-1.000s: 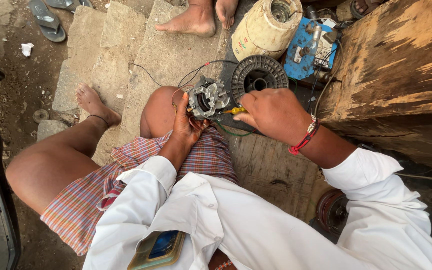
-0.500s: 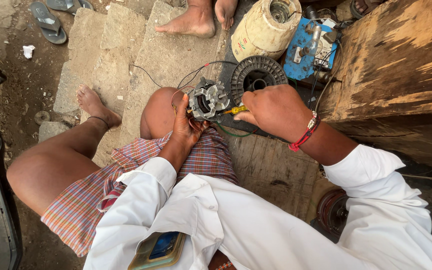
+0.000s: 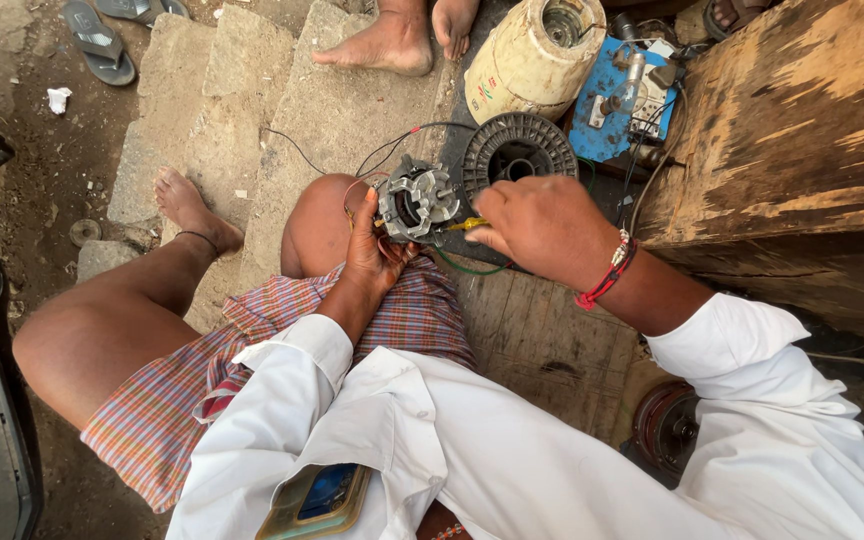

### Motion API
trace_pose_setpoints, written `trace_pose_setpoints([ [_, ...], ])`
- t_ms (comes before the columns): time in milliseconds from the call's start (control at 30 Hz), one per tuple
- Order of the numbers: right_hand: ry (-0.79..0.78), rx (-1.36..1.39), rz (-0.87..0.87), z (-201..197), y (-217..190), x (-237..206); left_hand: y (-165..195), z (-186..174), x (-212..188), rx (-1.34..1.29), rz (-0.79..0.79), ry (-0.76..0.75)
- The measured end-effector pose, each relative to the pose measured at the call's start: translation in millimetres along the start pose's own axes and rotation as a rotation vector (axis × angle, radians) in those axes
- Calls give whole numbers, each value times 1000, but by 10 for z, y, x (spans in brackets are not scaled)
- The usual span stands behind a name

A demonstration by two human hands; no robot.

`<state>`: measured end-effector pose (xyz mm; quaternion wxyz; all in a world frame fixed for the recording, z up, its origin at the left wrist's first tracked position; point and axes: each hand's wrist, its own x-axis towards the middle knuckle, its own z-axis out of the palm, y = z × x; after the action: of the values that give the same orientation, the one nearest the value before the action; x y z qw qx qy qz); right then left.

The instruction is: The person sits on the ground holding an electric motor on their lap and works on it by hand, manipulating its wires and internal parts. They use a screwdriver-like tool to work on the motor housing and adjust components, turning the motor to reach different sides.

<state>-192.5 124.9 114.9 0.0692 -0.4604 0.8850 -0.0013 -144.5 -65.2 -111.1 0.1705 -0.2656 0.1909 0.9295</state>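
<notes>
On the person's raised knee, the small electric motor [image 3: 417, 203] sits cupped from below by the left hand [image 3: 372, 255], whose fingers curl round its housing. Just beside it, the right hand [image 3: 542, 225] is clenched on a yellow-handled screwdriver [image 3: 464, 225] whose tip meets the motor's side. Thin red and black wires [image 3: 392, 150] trail off toward the stone slabs [image 3: 322, 110]. Should the tip skid off, it could jab the supporting palm or nick the windings; the rounded knee makes an unsteady rest.
</notes>
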Motion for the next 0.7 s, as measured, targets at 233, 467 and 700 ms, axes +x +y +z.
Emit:
trace_pose_setpoints([
  [233, 83, 47, -153, -30, 21, -30, 1, 4, -16, 3, 6, 35],
  [467, -45, -45, -65, -28, 47, -4, -14, -17, -17, 2, 5, -2],
  [700, 60, 114, -142, -75, 11, -13, -18, -18, -10, 3, 5, 24],
])
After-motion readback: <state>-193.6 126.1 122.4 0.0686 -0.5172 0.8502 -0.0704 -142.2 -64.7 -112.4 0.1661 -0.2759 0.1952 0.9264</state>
